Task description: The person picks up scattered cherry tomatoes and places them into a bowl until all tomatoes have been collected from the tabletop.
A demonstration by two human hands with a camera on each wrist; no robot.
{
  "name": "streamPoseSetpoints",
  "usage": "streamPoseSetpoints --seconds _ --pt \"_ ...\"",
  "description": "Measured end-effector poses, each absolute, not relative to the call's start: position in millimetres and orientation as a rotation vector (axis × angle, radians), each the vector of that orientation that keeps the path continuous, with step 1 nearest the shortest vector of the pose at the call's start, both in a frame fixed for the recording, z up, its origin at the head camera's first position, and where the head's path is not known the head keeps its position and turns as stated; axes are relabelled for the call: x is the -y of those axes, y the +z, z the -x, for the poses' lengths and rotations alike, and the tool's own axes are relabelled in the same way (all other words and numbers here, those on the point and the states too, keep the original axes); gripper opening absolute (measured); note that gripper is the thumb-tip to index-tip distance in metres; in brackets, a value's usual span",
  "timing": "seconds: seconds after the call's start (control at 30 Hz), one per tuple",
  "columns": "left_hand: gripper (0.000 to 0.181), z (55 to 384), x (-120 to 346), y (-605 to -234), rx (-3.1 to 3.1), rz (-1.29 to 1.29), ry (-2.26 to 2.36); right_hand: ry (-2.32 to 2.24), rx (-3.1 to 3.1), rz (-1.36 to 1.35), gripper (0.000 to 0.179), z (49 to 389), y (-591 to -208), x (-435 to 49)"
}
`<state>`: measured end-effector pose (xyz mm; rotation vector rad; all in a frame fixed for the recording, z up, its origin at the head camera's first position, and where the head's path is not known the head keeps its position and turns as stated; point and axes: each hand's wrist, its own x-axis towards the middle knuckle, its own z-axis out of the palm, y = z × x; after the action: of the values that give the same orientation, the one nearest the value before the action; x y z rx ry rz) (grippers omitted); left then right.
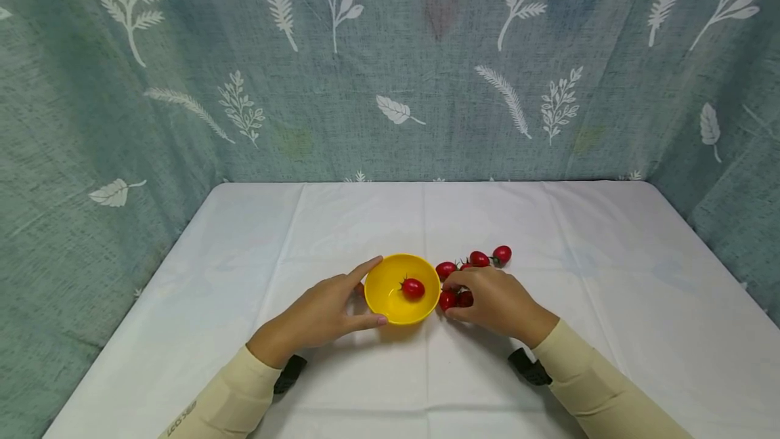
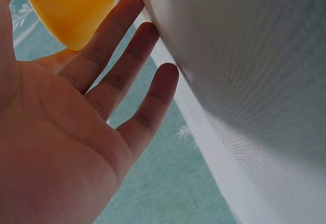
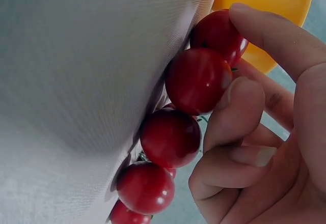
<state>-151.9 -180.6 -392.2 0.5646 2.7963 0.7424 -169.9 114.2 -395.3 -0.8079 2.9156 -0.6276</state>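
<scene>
A yellow bowl (image 1: pixel 377 299) stands on the white cloth with one cherry tomato (image 1: pixel 413 288) inside. My left hand (image 1: pixel 326 310) holds the bowl's left side, thumb at the near rim and index finger at the far rim; its other fingers extend over the cloth in the left wrist view. My right hand (image 1: pixel 496 300) is just right of the bowl, thumb and index finger at either side of a cherry tomato (image 3: pixel 216 34). Its remaining fingers are curled, close to a second tomato (image 3: pixel 197 80). More tomatoes are partly hidden by this hand in the head view.
Beyond the right hand lie several cherry tomatoes with green stems, the farthest tomato (image 1: pixel 502 255) to the right. A bit of red (image 1: pixel 360 289) shows between the left hand and the bowl. A leaf-patterned green curtain (image 1: pixel 390 73) surrounds the back and sides of the white-covered table (image 1: pixel 244 236).
</scene>
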Motion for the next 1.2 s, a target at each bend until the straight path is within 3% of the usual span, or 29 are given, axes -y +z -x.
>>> streamPoseSetpoints --seconds 1.2 --pt "0.096 153.8 182.0 -392.5 -2.788 -0.563 0.723 -0.808 -3.050 0.858 0.035 164.0 -370.3 -124.9"
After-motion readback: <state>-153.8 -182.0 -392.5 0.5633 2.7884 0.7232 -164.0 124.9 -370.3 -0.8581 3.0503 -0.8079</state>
